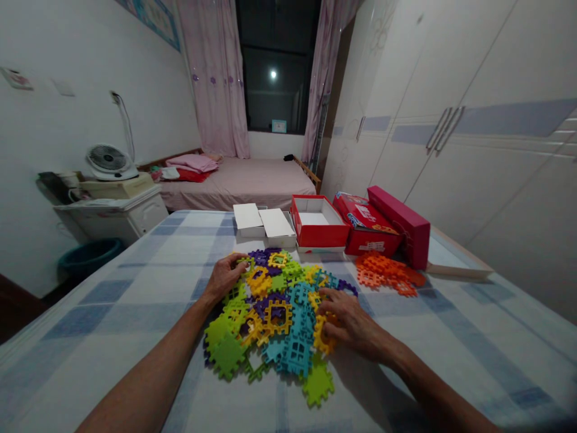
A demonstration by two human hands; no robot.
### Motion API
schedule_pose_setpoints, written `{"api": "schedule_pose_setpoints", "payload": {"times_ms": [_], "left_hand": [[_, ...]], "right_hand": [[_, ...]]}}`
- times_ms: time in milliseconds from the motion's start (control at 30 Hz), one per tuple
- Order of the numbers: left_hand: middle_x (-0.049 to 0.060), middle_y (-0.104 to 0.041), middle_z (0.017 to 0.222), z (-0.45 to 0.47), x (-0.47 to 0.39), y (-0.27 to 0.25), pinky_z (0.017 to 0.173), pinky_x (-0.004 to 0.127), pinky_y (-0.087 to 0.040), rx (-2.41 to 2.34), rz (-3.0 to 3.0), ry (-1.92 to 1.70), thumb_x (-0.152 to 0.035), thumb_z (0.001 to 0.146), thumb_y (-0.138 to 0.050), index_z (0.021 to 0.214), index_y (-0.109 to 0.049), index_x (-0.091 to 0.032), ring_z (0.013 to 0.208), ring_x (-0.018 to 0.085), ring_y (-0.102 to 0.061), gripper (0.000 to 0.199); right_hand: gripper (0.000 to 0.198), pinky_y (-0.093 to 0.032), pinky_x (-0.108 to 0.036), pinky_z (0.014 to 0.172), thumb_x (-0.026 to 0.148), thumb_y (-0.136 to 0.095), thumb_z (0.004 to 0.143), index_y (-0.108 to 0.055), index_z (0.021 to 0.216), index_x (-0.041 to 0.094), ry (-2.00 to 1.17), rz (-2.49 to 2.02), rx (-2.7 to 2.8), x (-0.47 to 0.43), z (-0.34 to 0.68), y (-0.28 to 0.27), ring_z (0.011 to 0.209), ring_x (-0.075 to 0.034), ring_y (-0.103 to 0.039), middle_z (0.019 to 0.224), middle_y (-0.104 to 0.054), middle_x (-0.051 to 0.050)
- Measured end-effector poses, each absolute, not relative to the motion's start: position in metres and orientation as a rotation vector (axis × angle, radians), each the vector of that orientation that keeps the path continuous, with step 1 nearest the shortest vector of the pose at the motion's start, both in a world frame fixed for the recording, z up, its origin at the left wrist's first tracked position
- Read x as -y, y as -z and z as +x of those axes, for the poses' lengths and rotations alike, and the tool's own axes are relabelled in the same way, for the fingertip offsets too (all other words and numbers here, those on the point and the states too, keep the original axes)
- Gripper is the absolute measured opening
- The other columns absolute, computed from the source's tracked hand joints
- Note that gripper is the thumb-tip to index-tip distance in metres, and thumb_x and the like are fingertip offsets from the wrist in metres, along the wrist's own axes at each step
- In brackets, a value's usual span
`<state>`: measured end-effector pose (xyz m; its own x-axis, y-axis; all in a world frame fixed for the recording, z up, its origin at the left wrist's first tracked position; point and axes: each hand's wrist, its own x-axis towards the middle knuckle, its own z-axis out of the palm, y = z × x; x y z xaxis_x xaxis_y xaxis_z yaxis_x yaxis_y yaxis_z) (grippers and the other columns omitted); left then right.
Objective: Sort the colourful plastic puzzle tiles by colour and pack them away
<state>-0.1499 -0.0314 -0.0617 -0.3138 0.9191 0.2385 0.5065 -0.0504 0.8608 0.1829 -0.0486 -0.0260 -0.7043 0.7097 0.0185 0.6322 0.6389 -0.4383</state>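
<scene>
A heap of flat plastic interlocking building pieces with notched edges lies before me, with purple, yellow, lime green and teal ones mixed together. My left hand [226,276] rests at the heap's upper left edge, its fingers stretched onto a few green pieces [235,293]. On the right side, my right hand [346,317] lies with bent, parted fingers over yellow pieces [325,334]; its palm side is hidden. Between the hands sit teal window-like pieces [297,355] and a yellow square frame [278,317]. A solid green piece [318,381] lies at the near edge.
Orange pieces [385,273] form a separate pile at the right. Behind the heap stand white boxes [277,225], an open red box [322,236], a printed red box [372,231] and a long magenta box [401,222]. A checked cloth [148,288] covers the surface.
</scene>
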Motion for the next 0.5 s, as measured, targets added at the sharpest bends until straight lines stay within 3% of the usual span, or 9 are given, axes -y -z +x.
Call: {"api": "schedule_pose_setpoints", "payload": {"times_ms": [167, 367, 500], "left_hand": [[0.004, -0.069, 0.074, -0.151, 0.03, 0.064, 0.06, 0.026, -0.044, -1.796, 1.511, -1.349, -0.038, 0.07, -0.055, 0.095, -0.068, -0.014, 0.067, 0.018, -0.062, 0.038], [0.004, -0.069, 0.074, -0.149, 0.031, 0.061, 0.062, 0.026, -0.044, -1.802, 1.508, -1.35, -0.037, 0.069, -0.055, 0.095, -0.068, -0.014, 0.067, 0.018, -0.063, 0.037], [0.003, -0.068, 0.07, -0.149, 0.032, 0.06, 0.06, 0.025, -0.044, -1.791, 1.501, -1.351, -0.038, 0.069, -0.056, 0.094, -0.068, -0.014, 0.066, 0.018, -0.063, 0.037]], "right_hand": [[0.02, -0.03, -0.042, 0.1, 0.022, -0.051, 0.08, -0.061, 0.097, 0.022, -0.683, -1.026, 2.583, 0.05, 0.182, 0.024, 0.12, -0.024, -0.042, 0.126, -0.05, -0.008], [0.022, -0.042, -0.033, 0.079, 0.029, -0.037, 0.086, -0.055, 0.094, 0.019, -0.739, -1.17, 2.259, 0.042, 0.182, 0.022, 0.084, -0.019, -0.057, 0.088, -0.062, -0.006], [0.026, -0.042, -0.031, 0.079, 0.029, -0.037, 0.083, -0.055, 0.098, 0.019, -0.771, -1.183, 2.137, 0.024, 0.184, 0.014, 0.09, -0.019, -0.056, 0.099, -0.062, -0.006]]}}
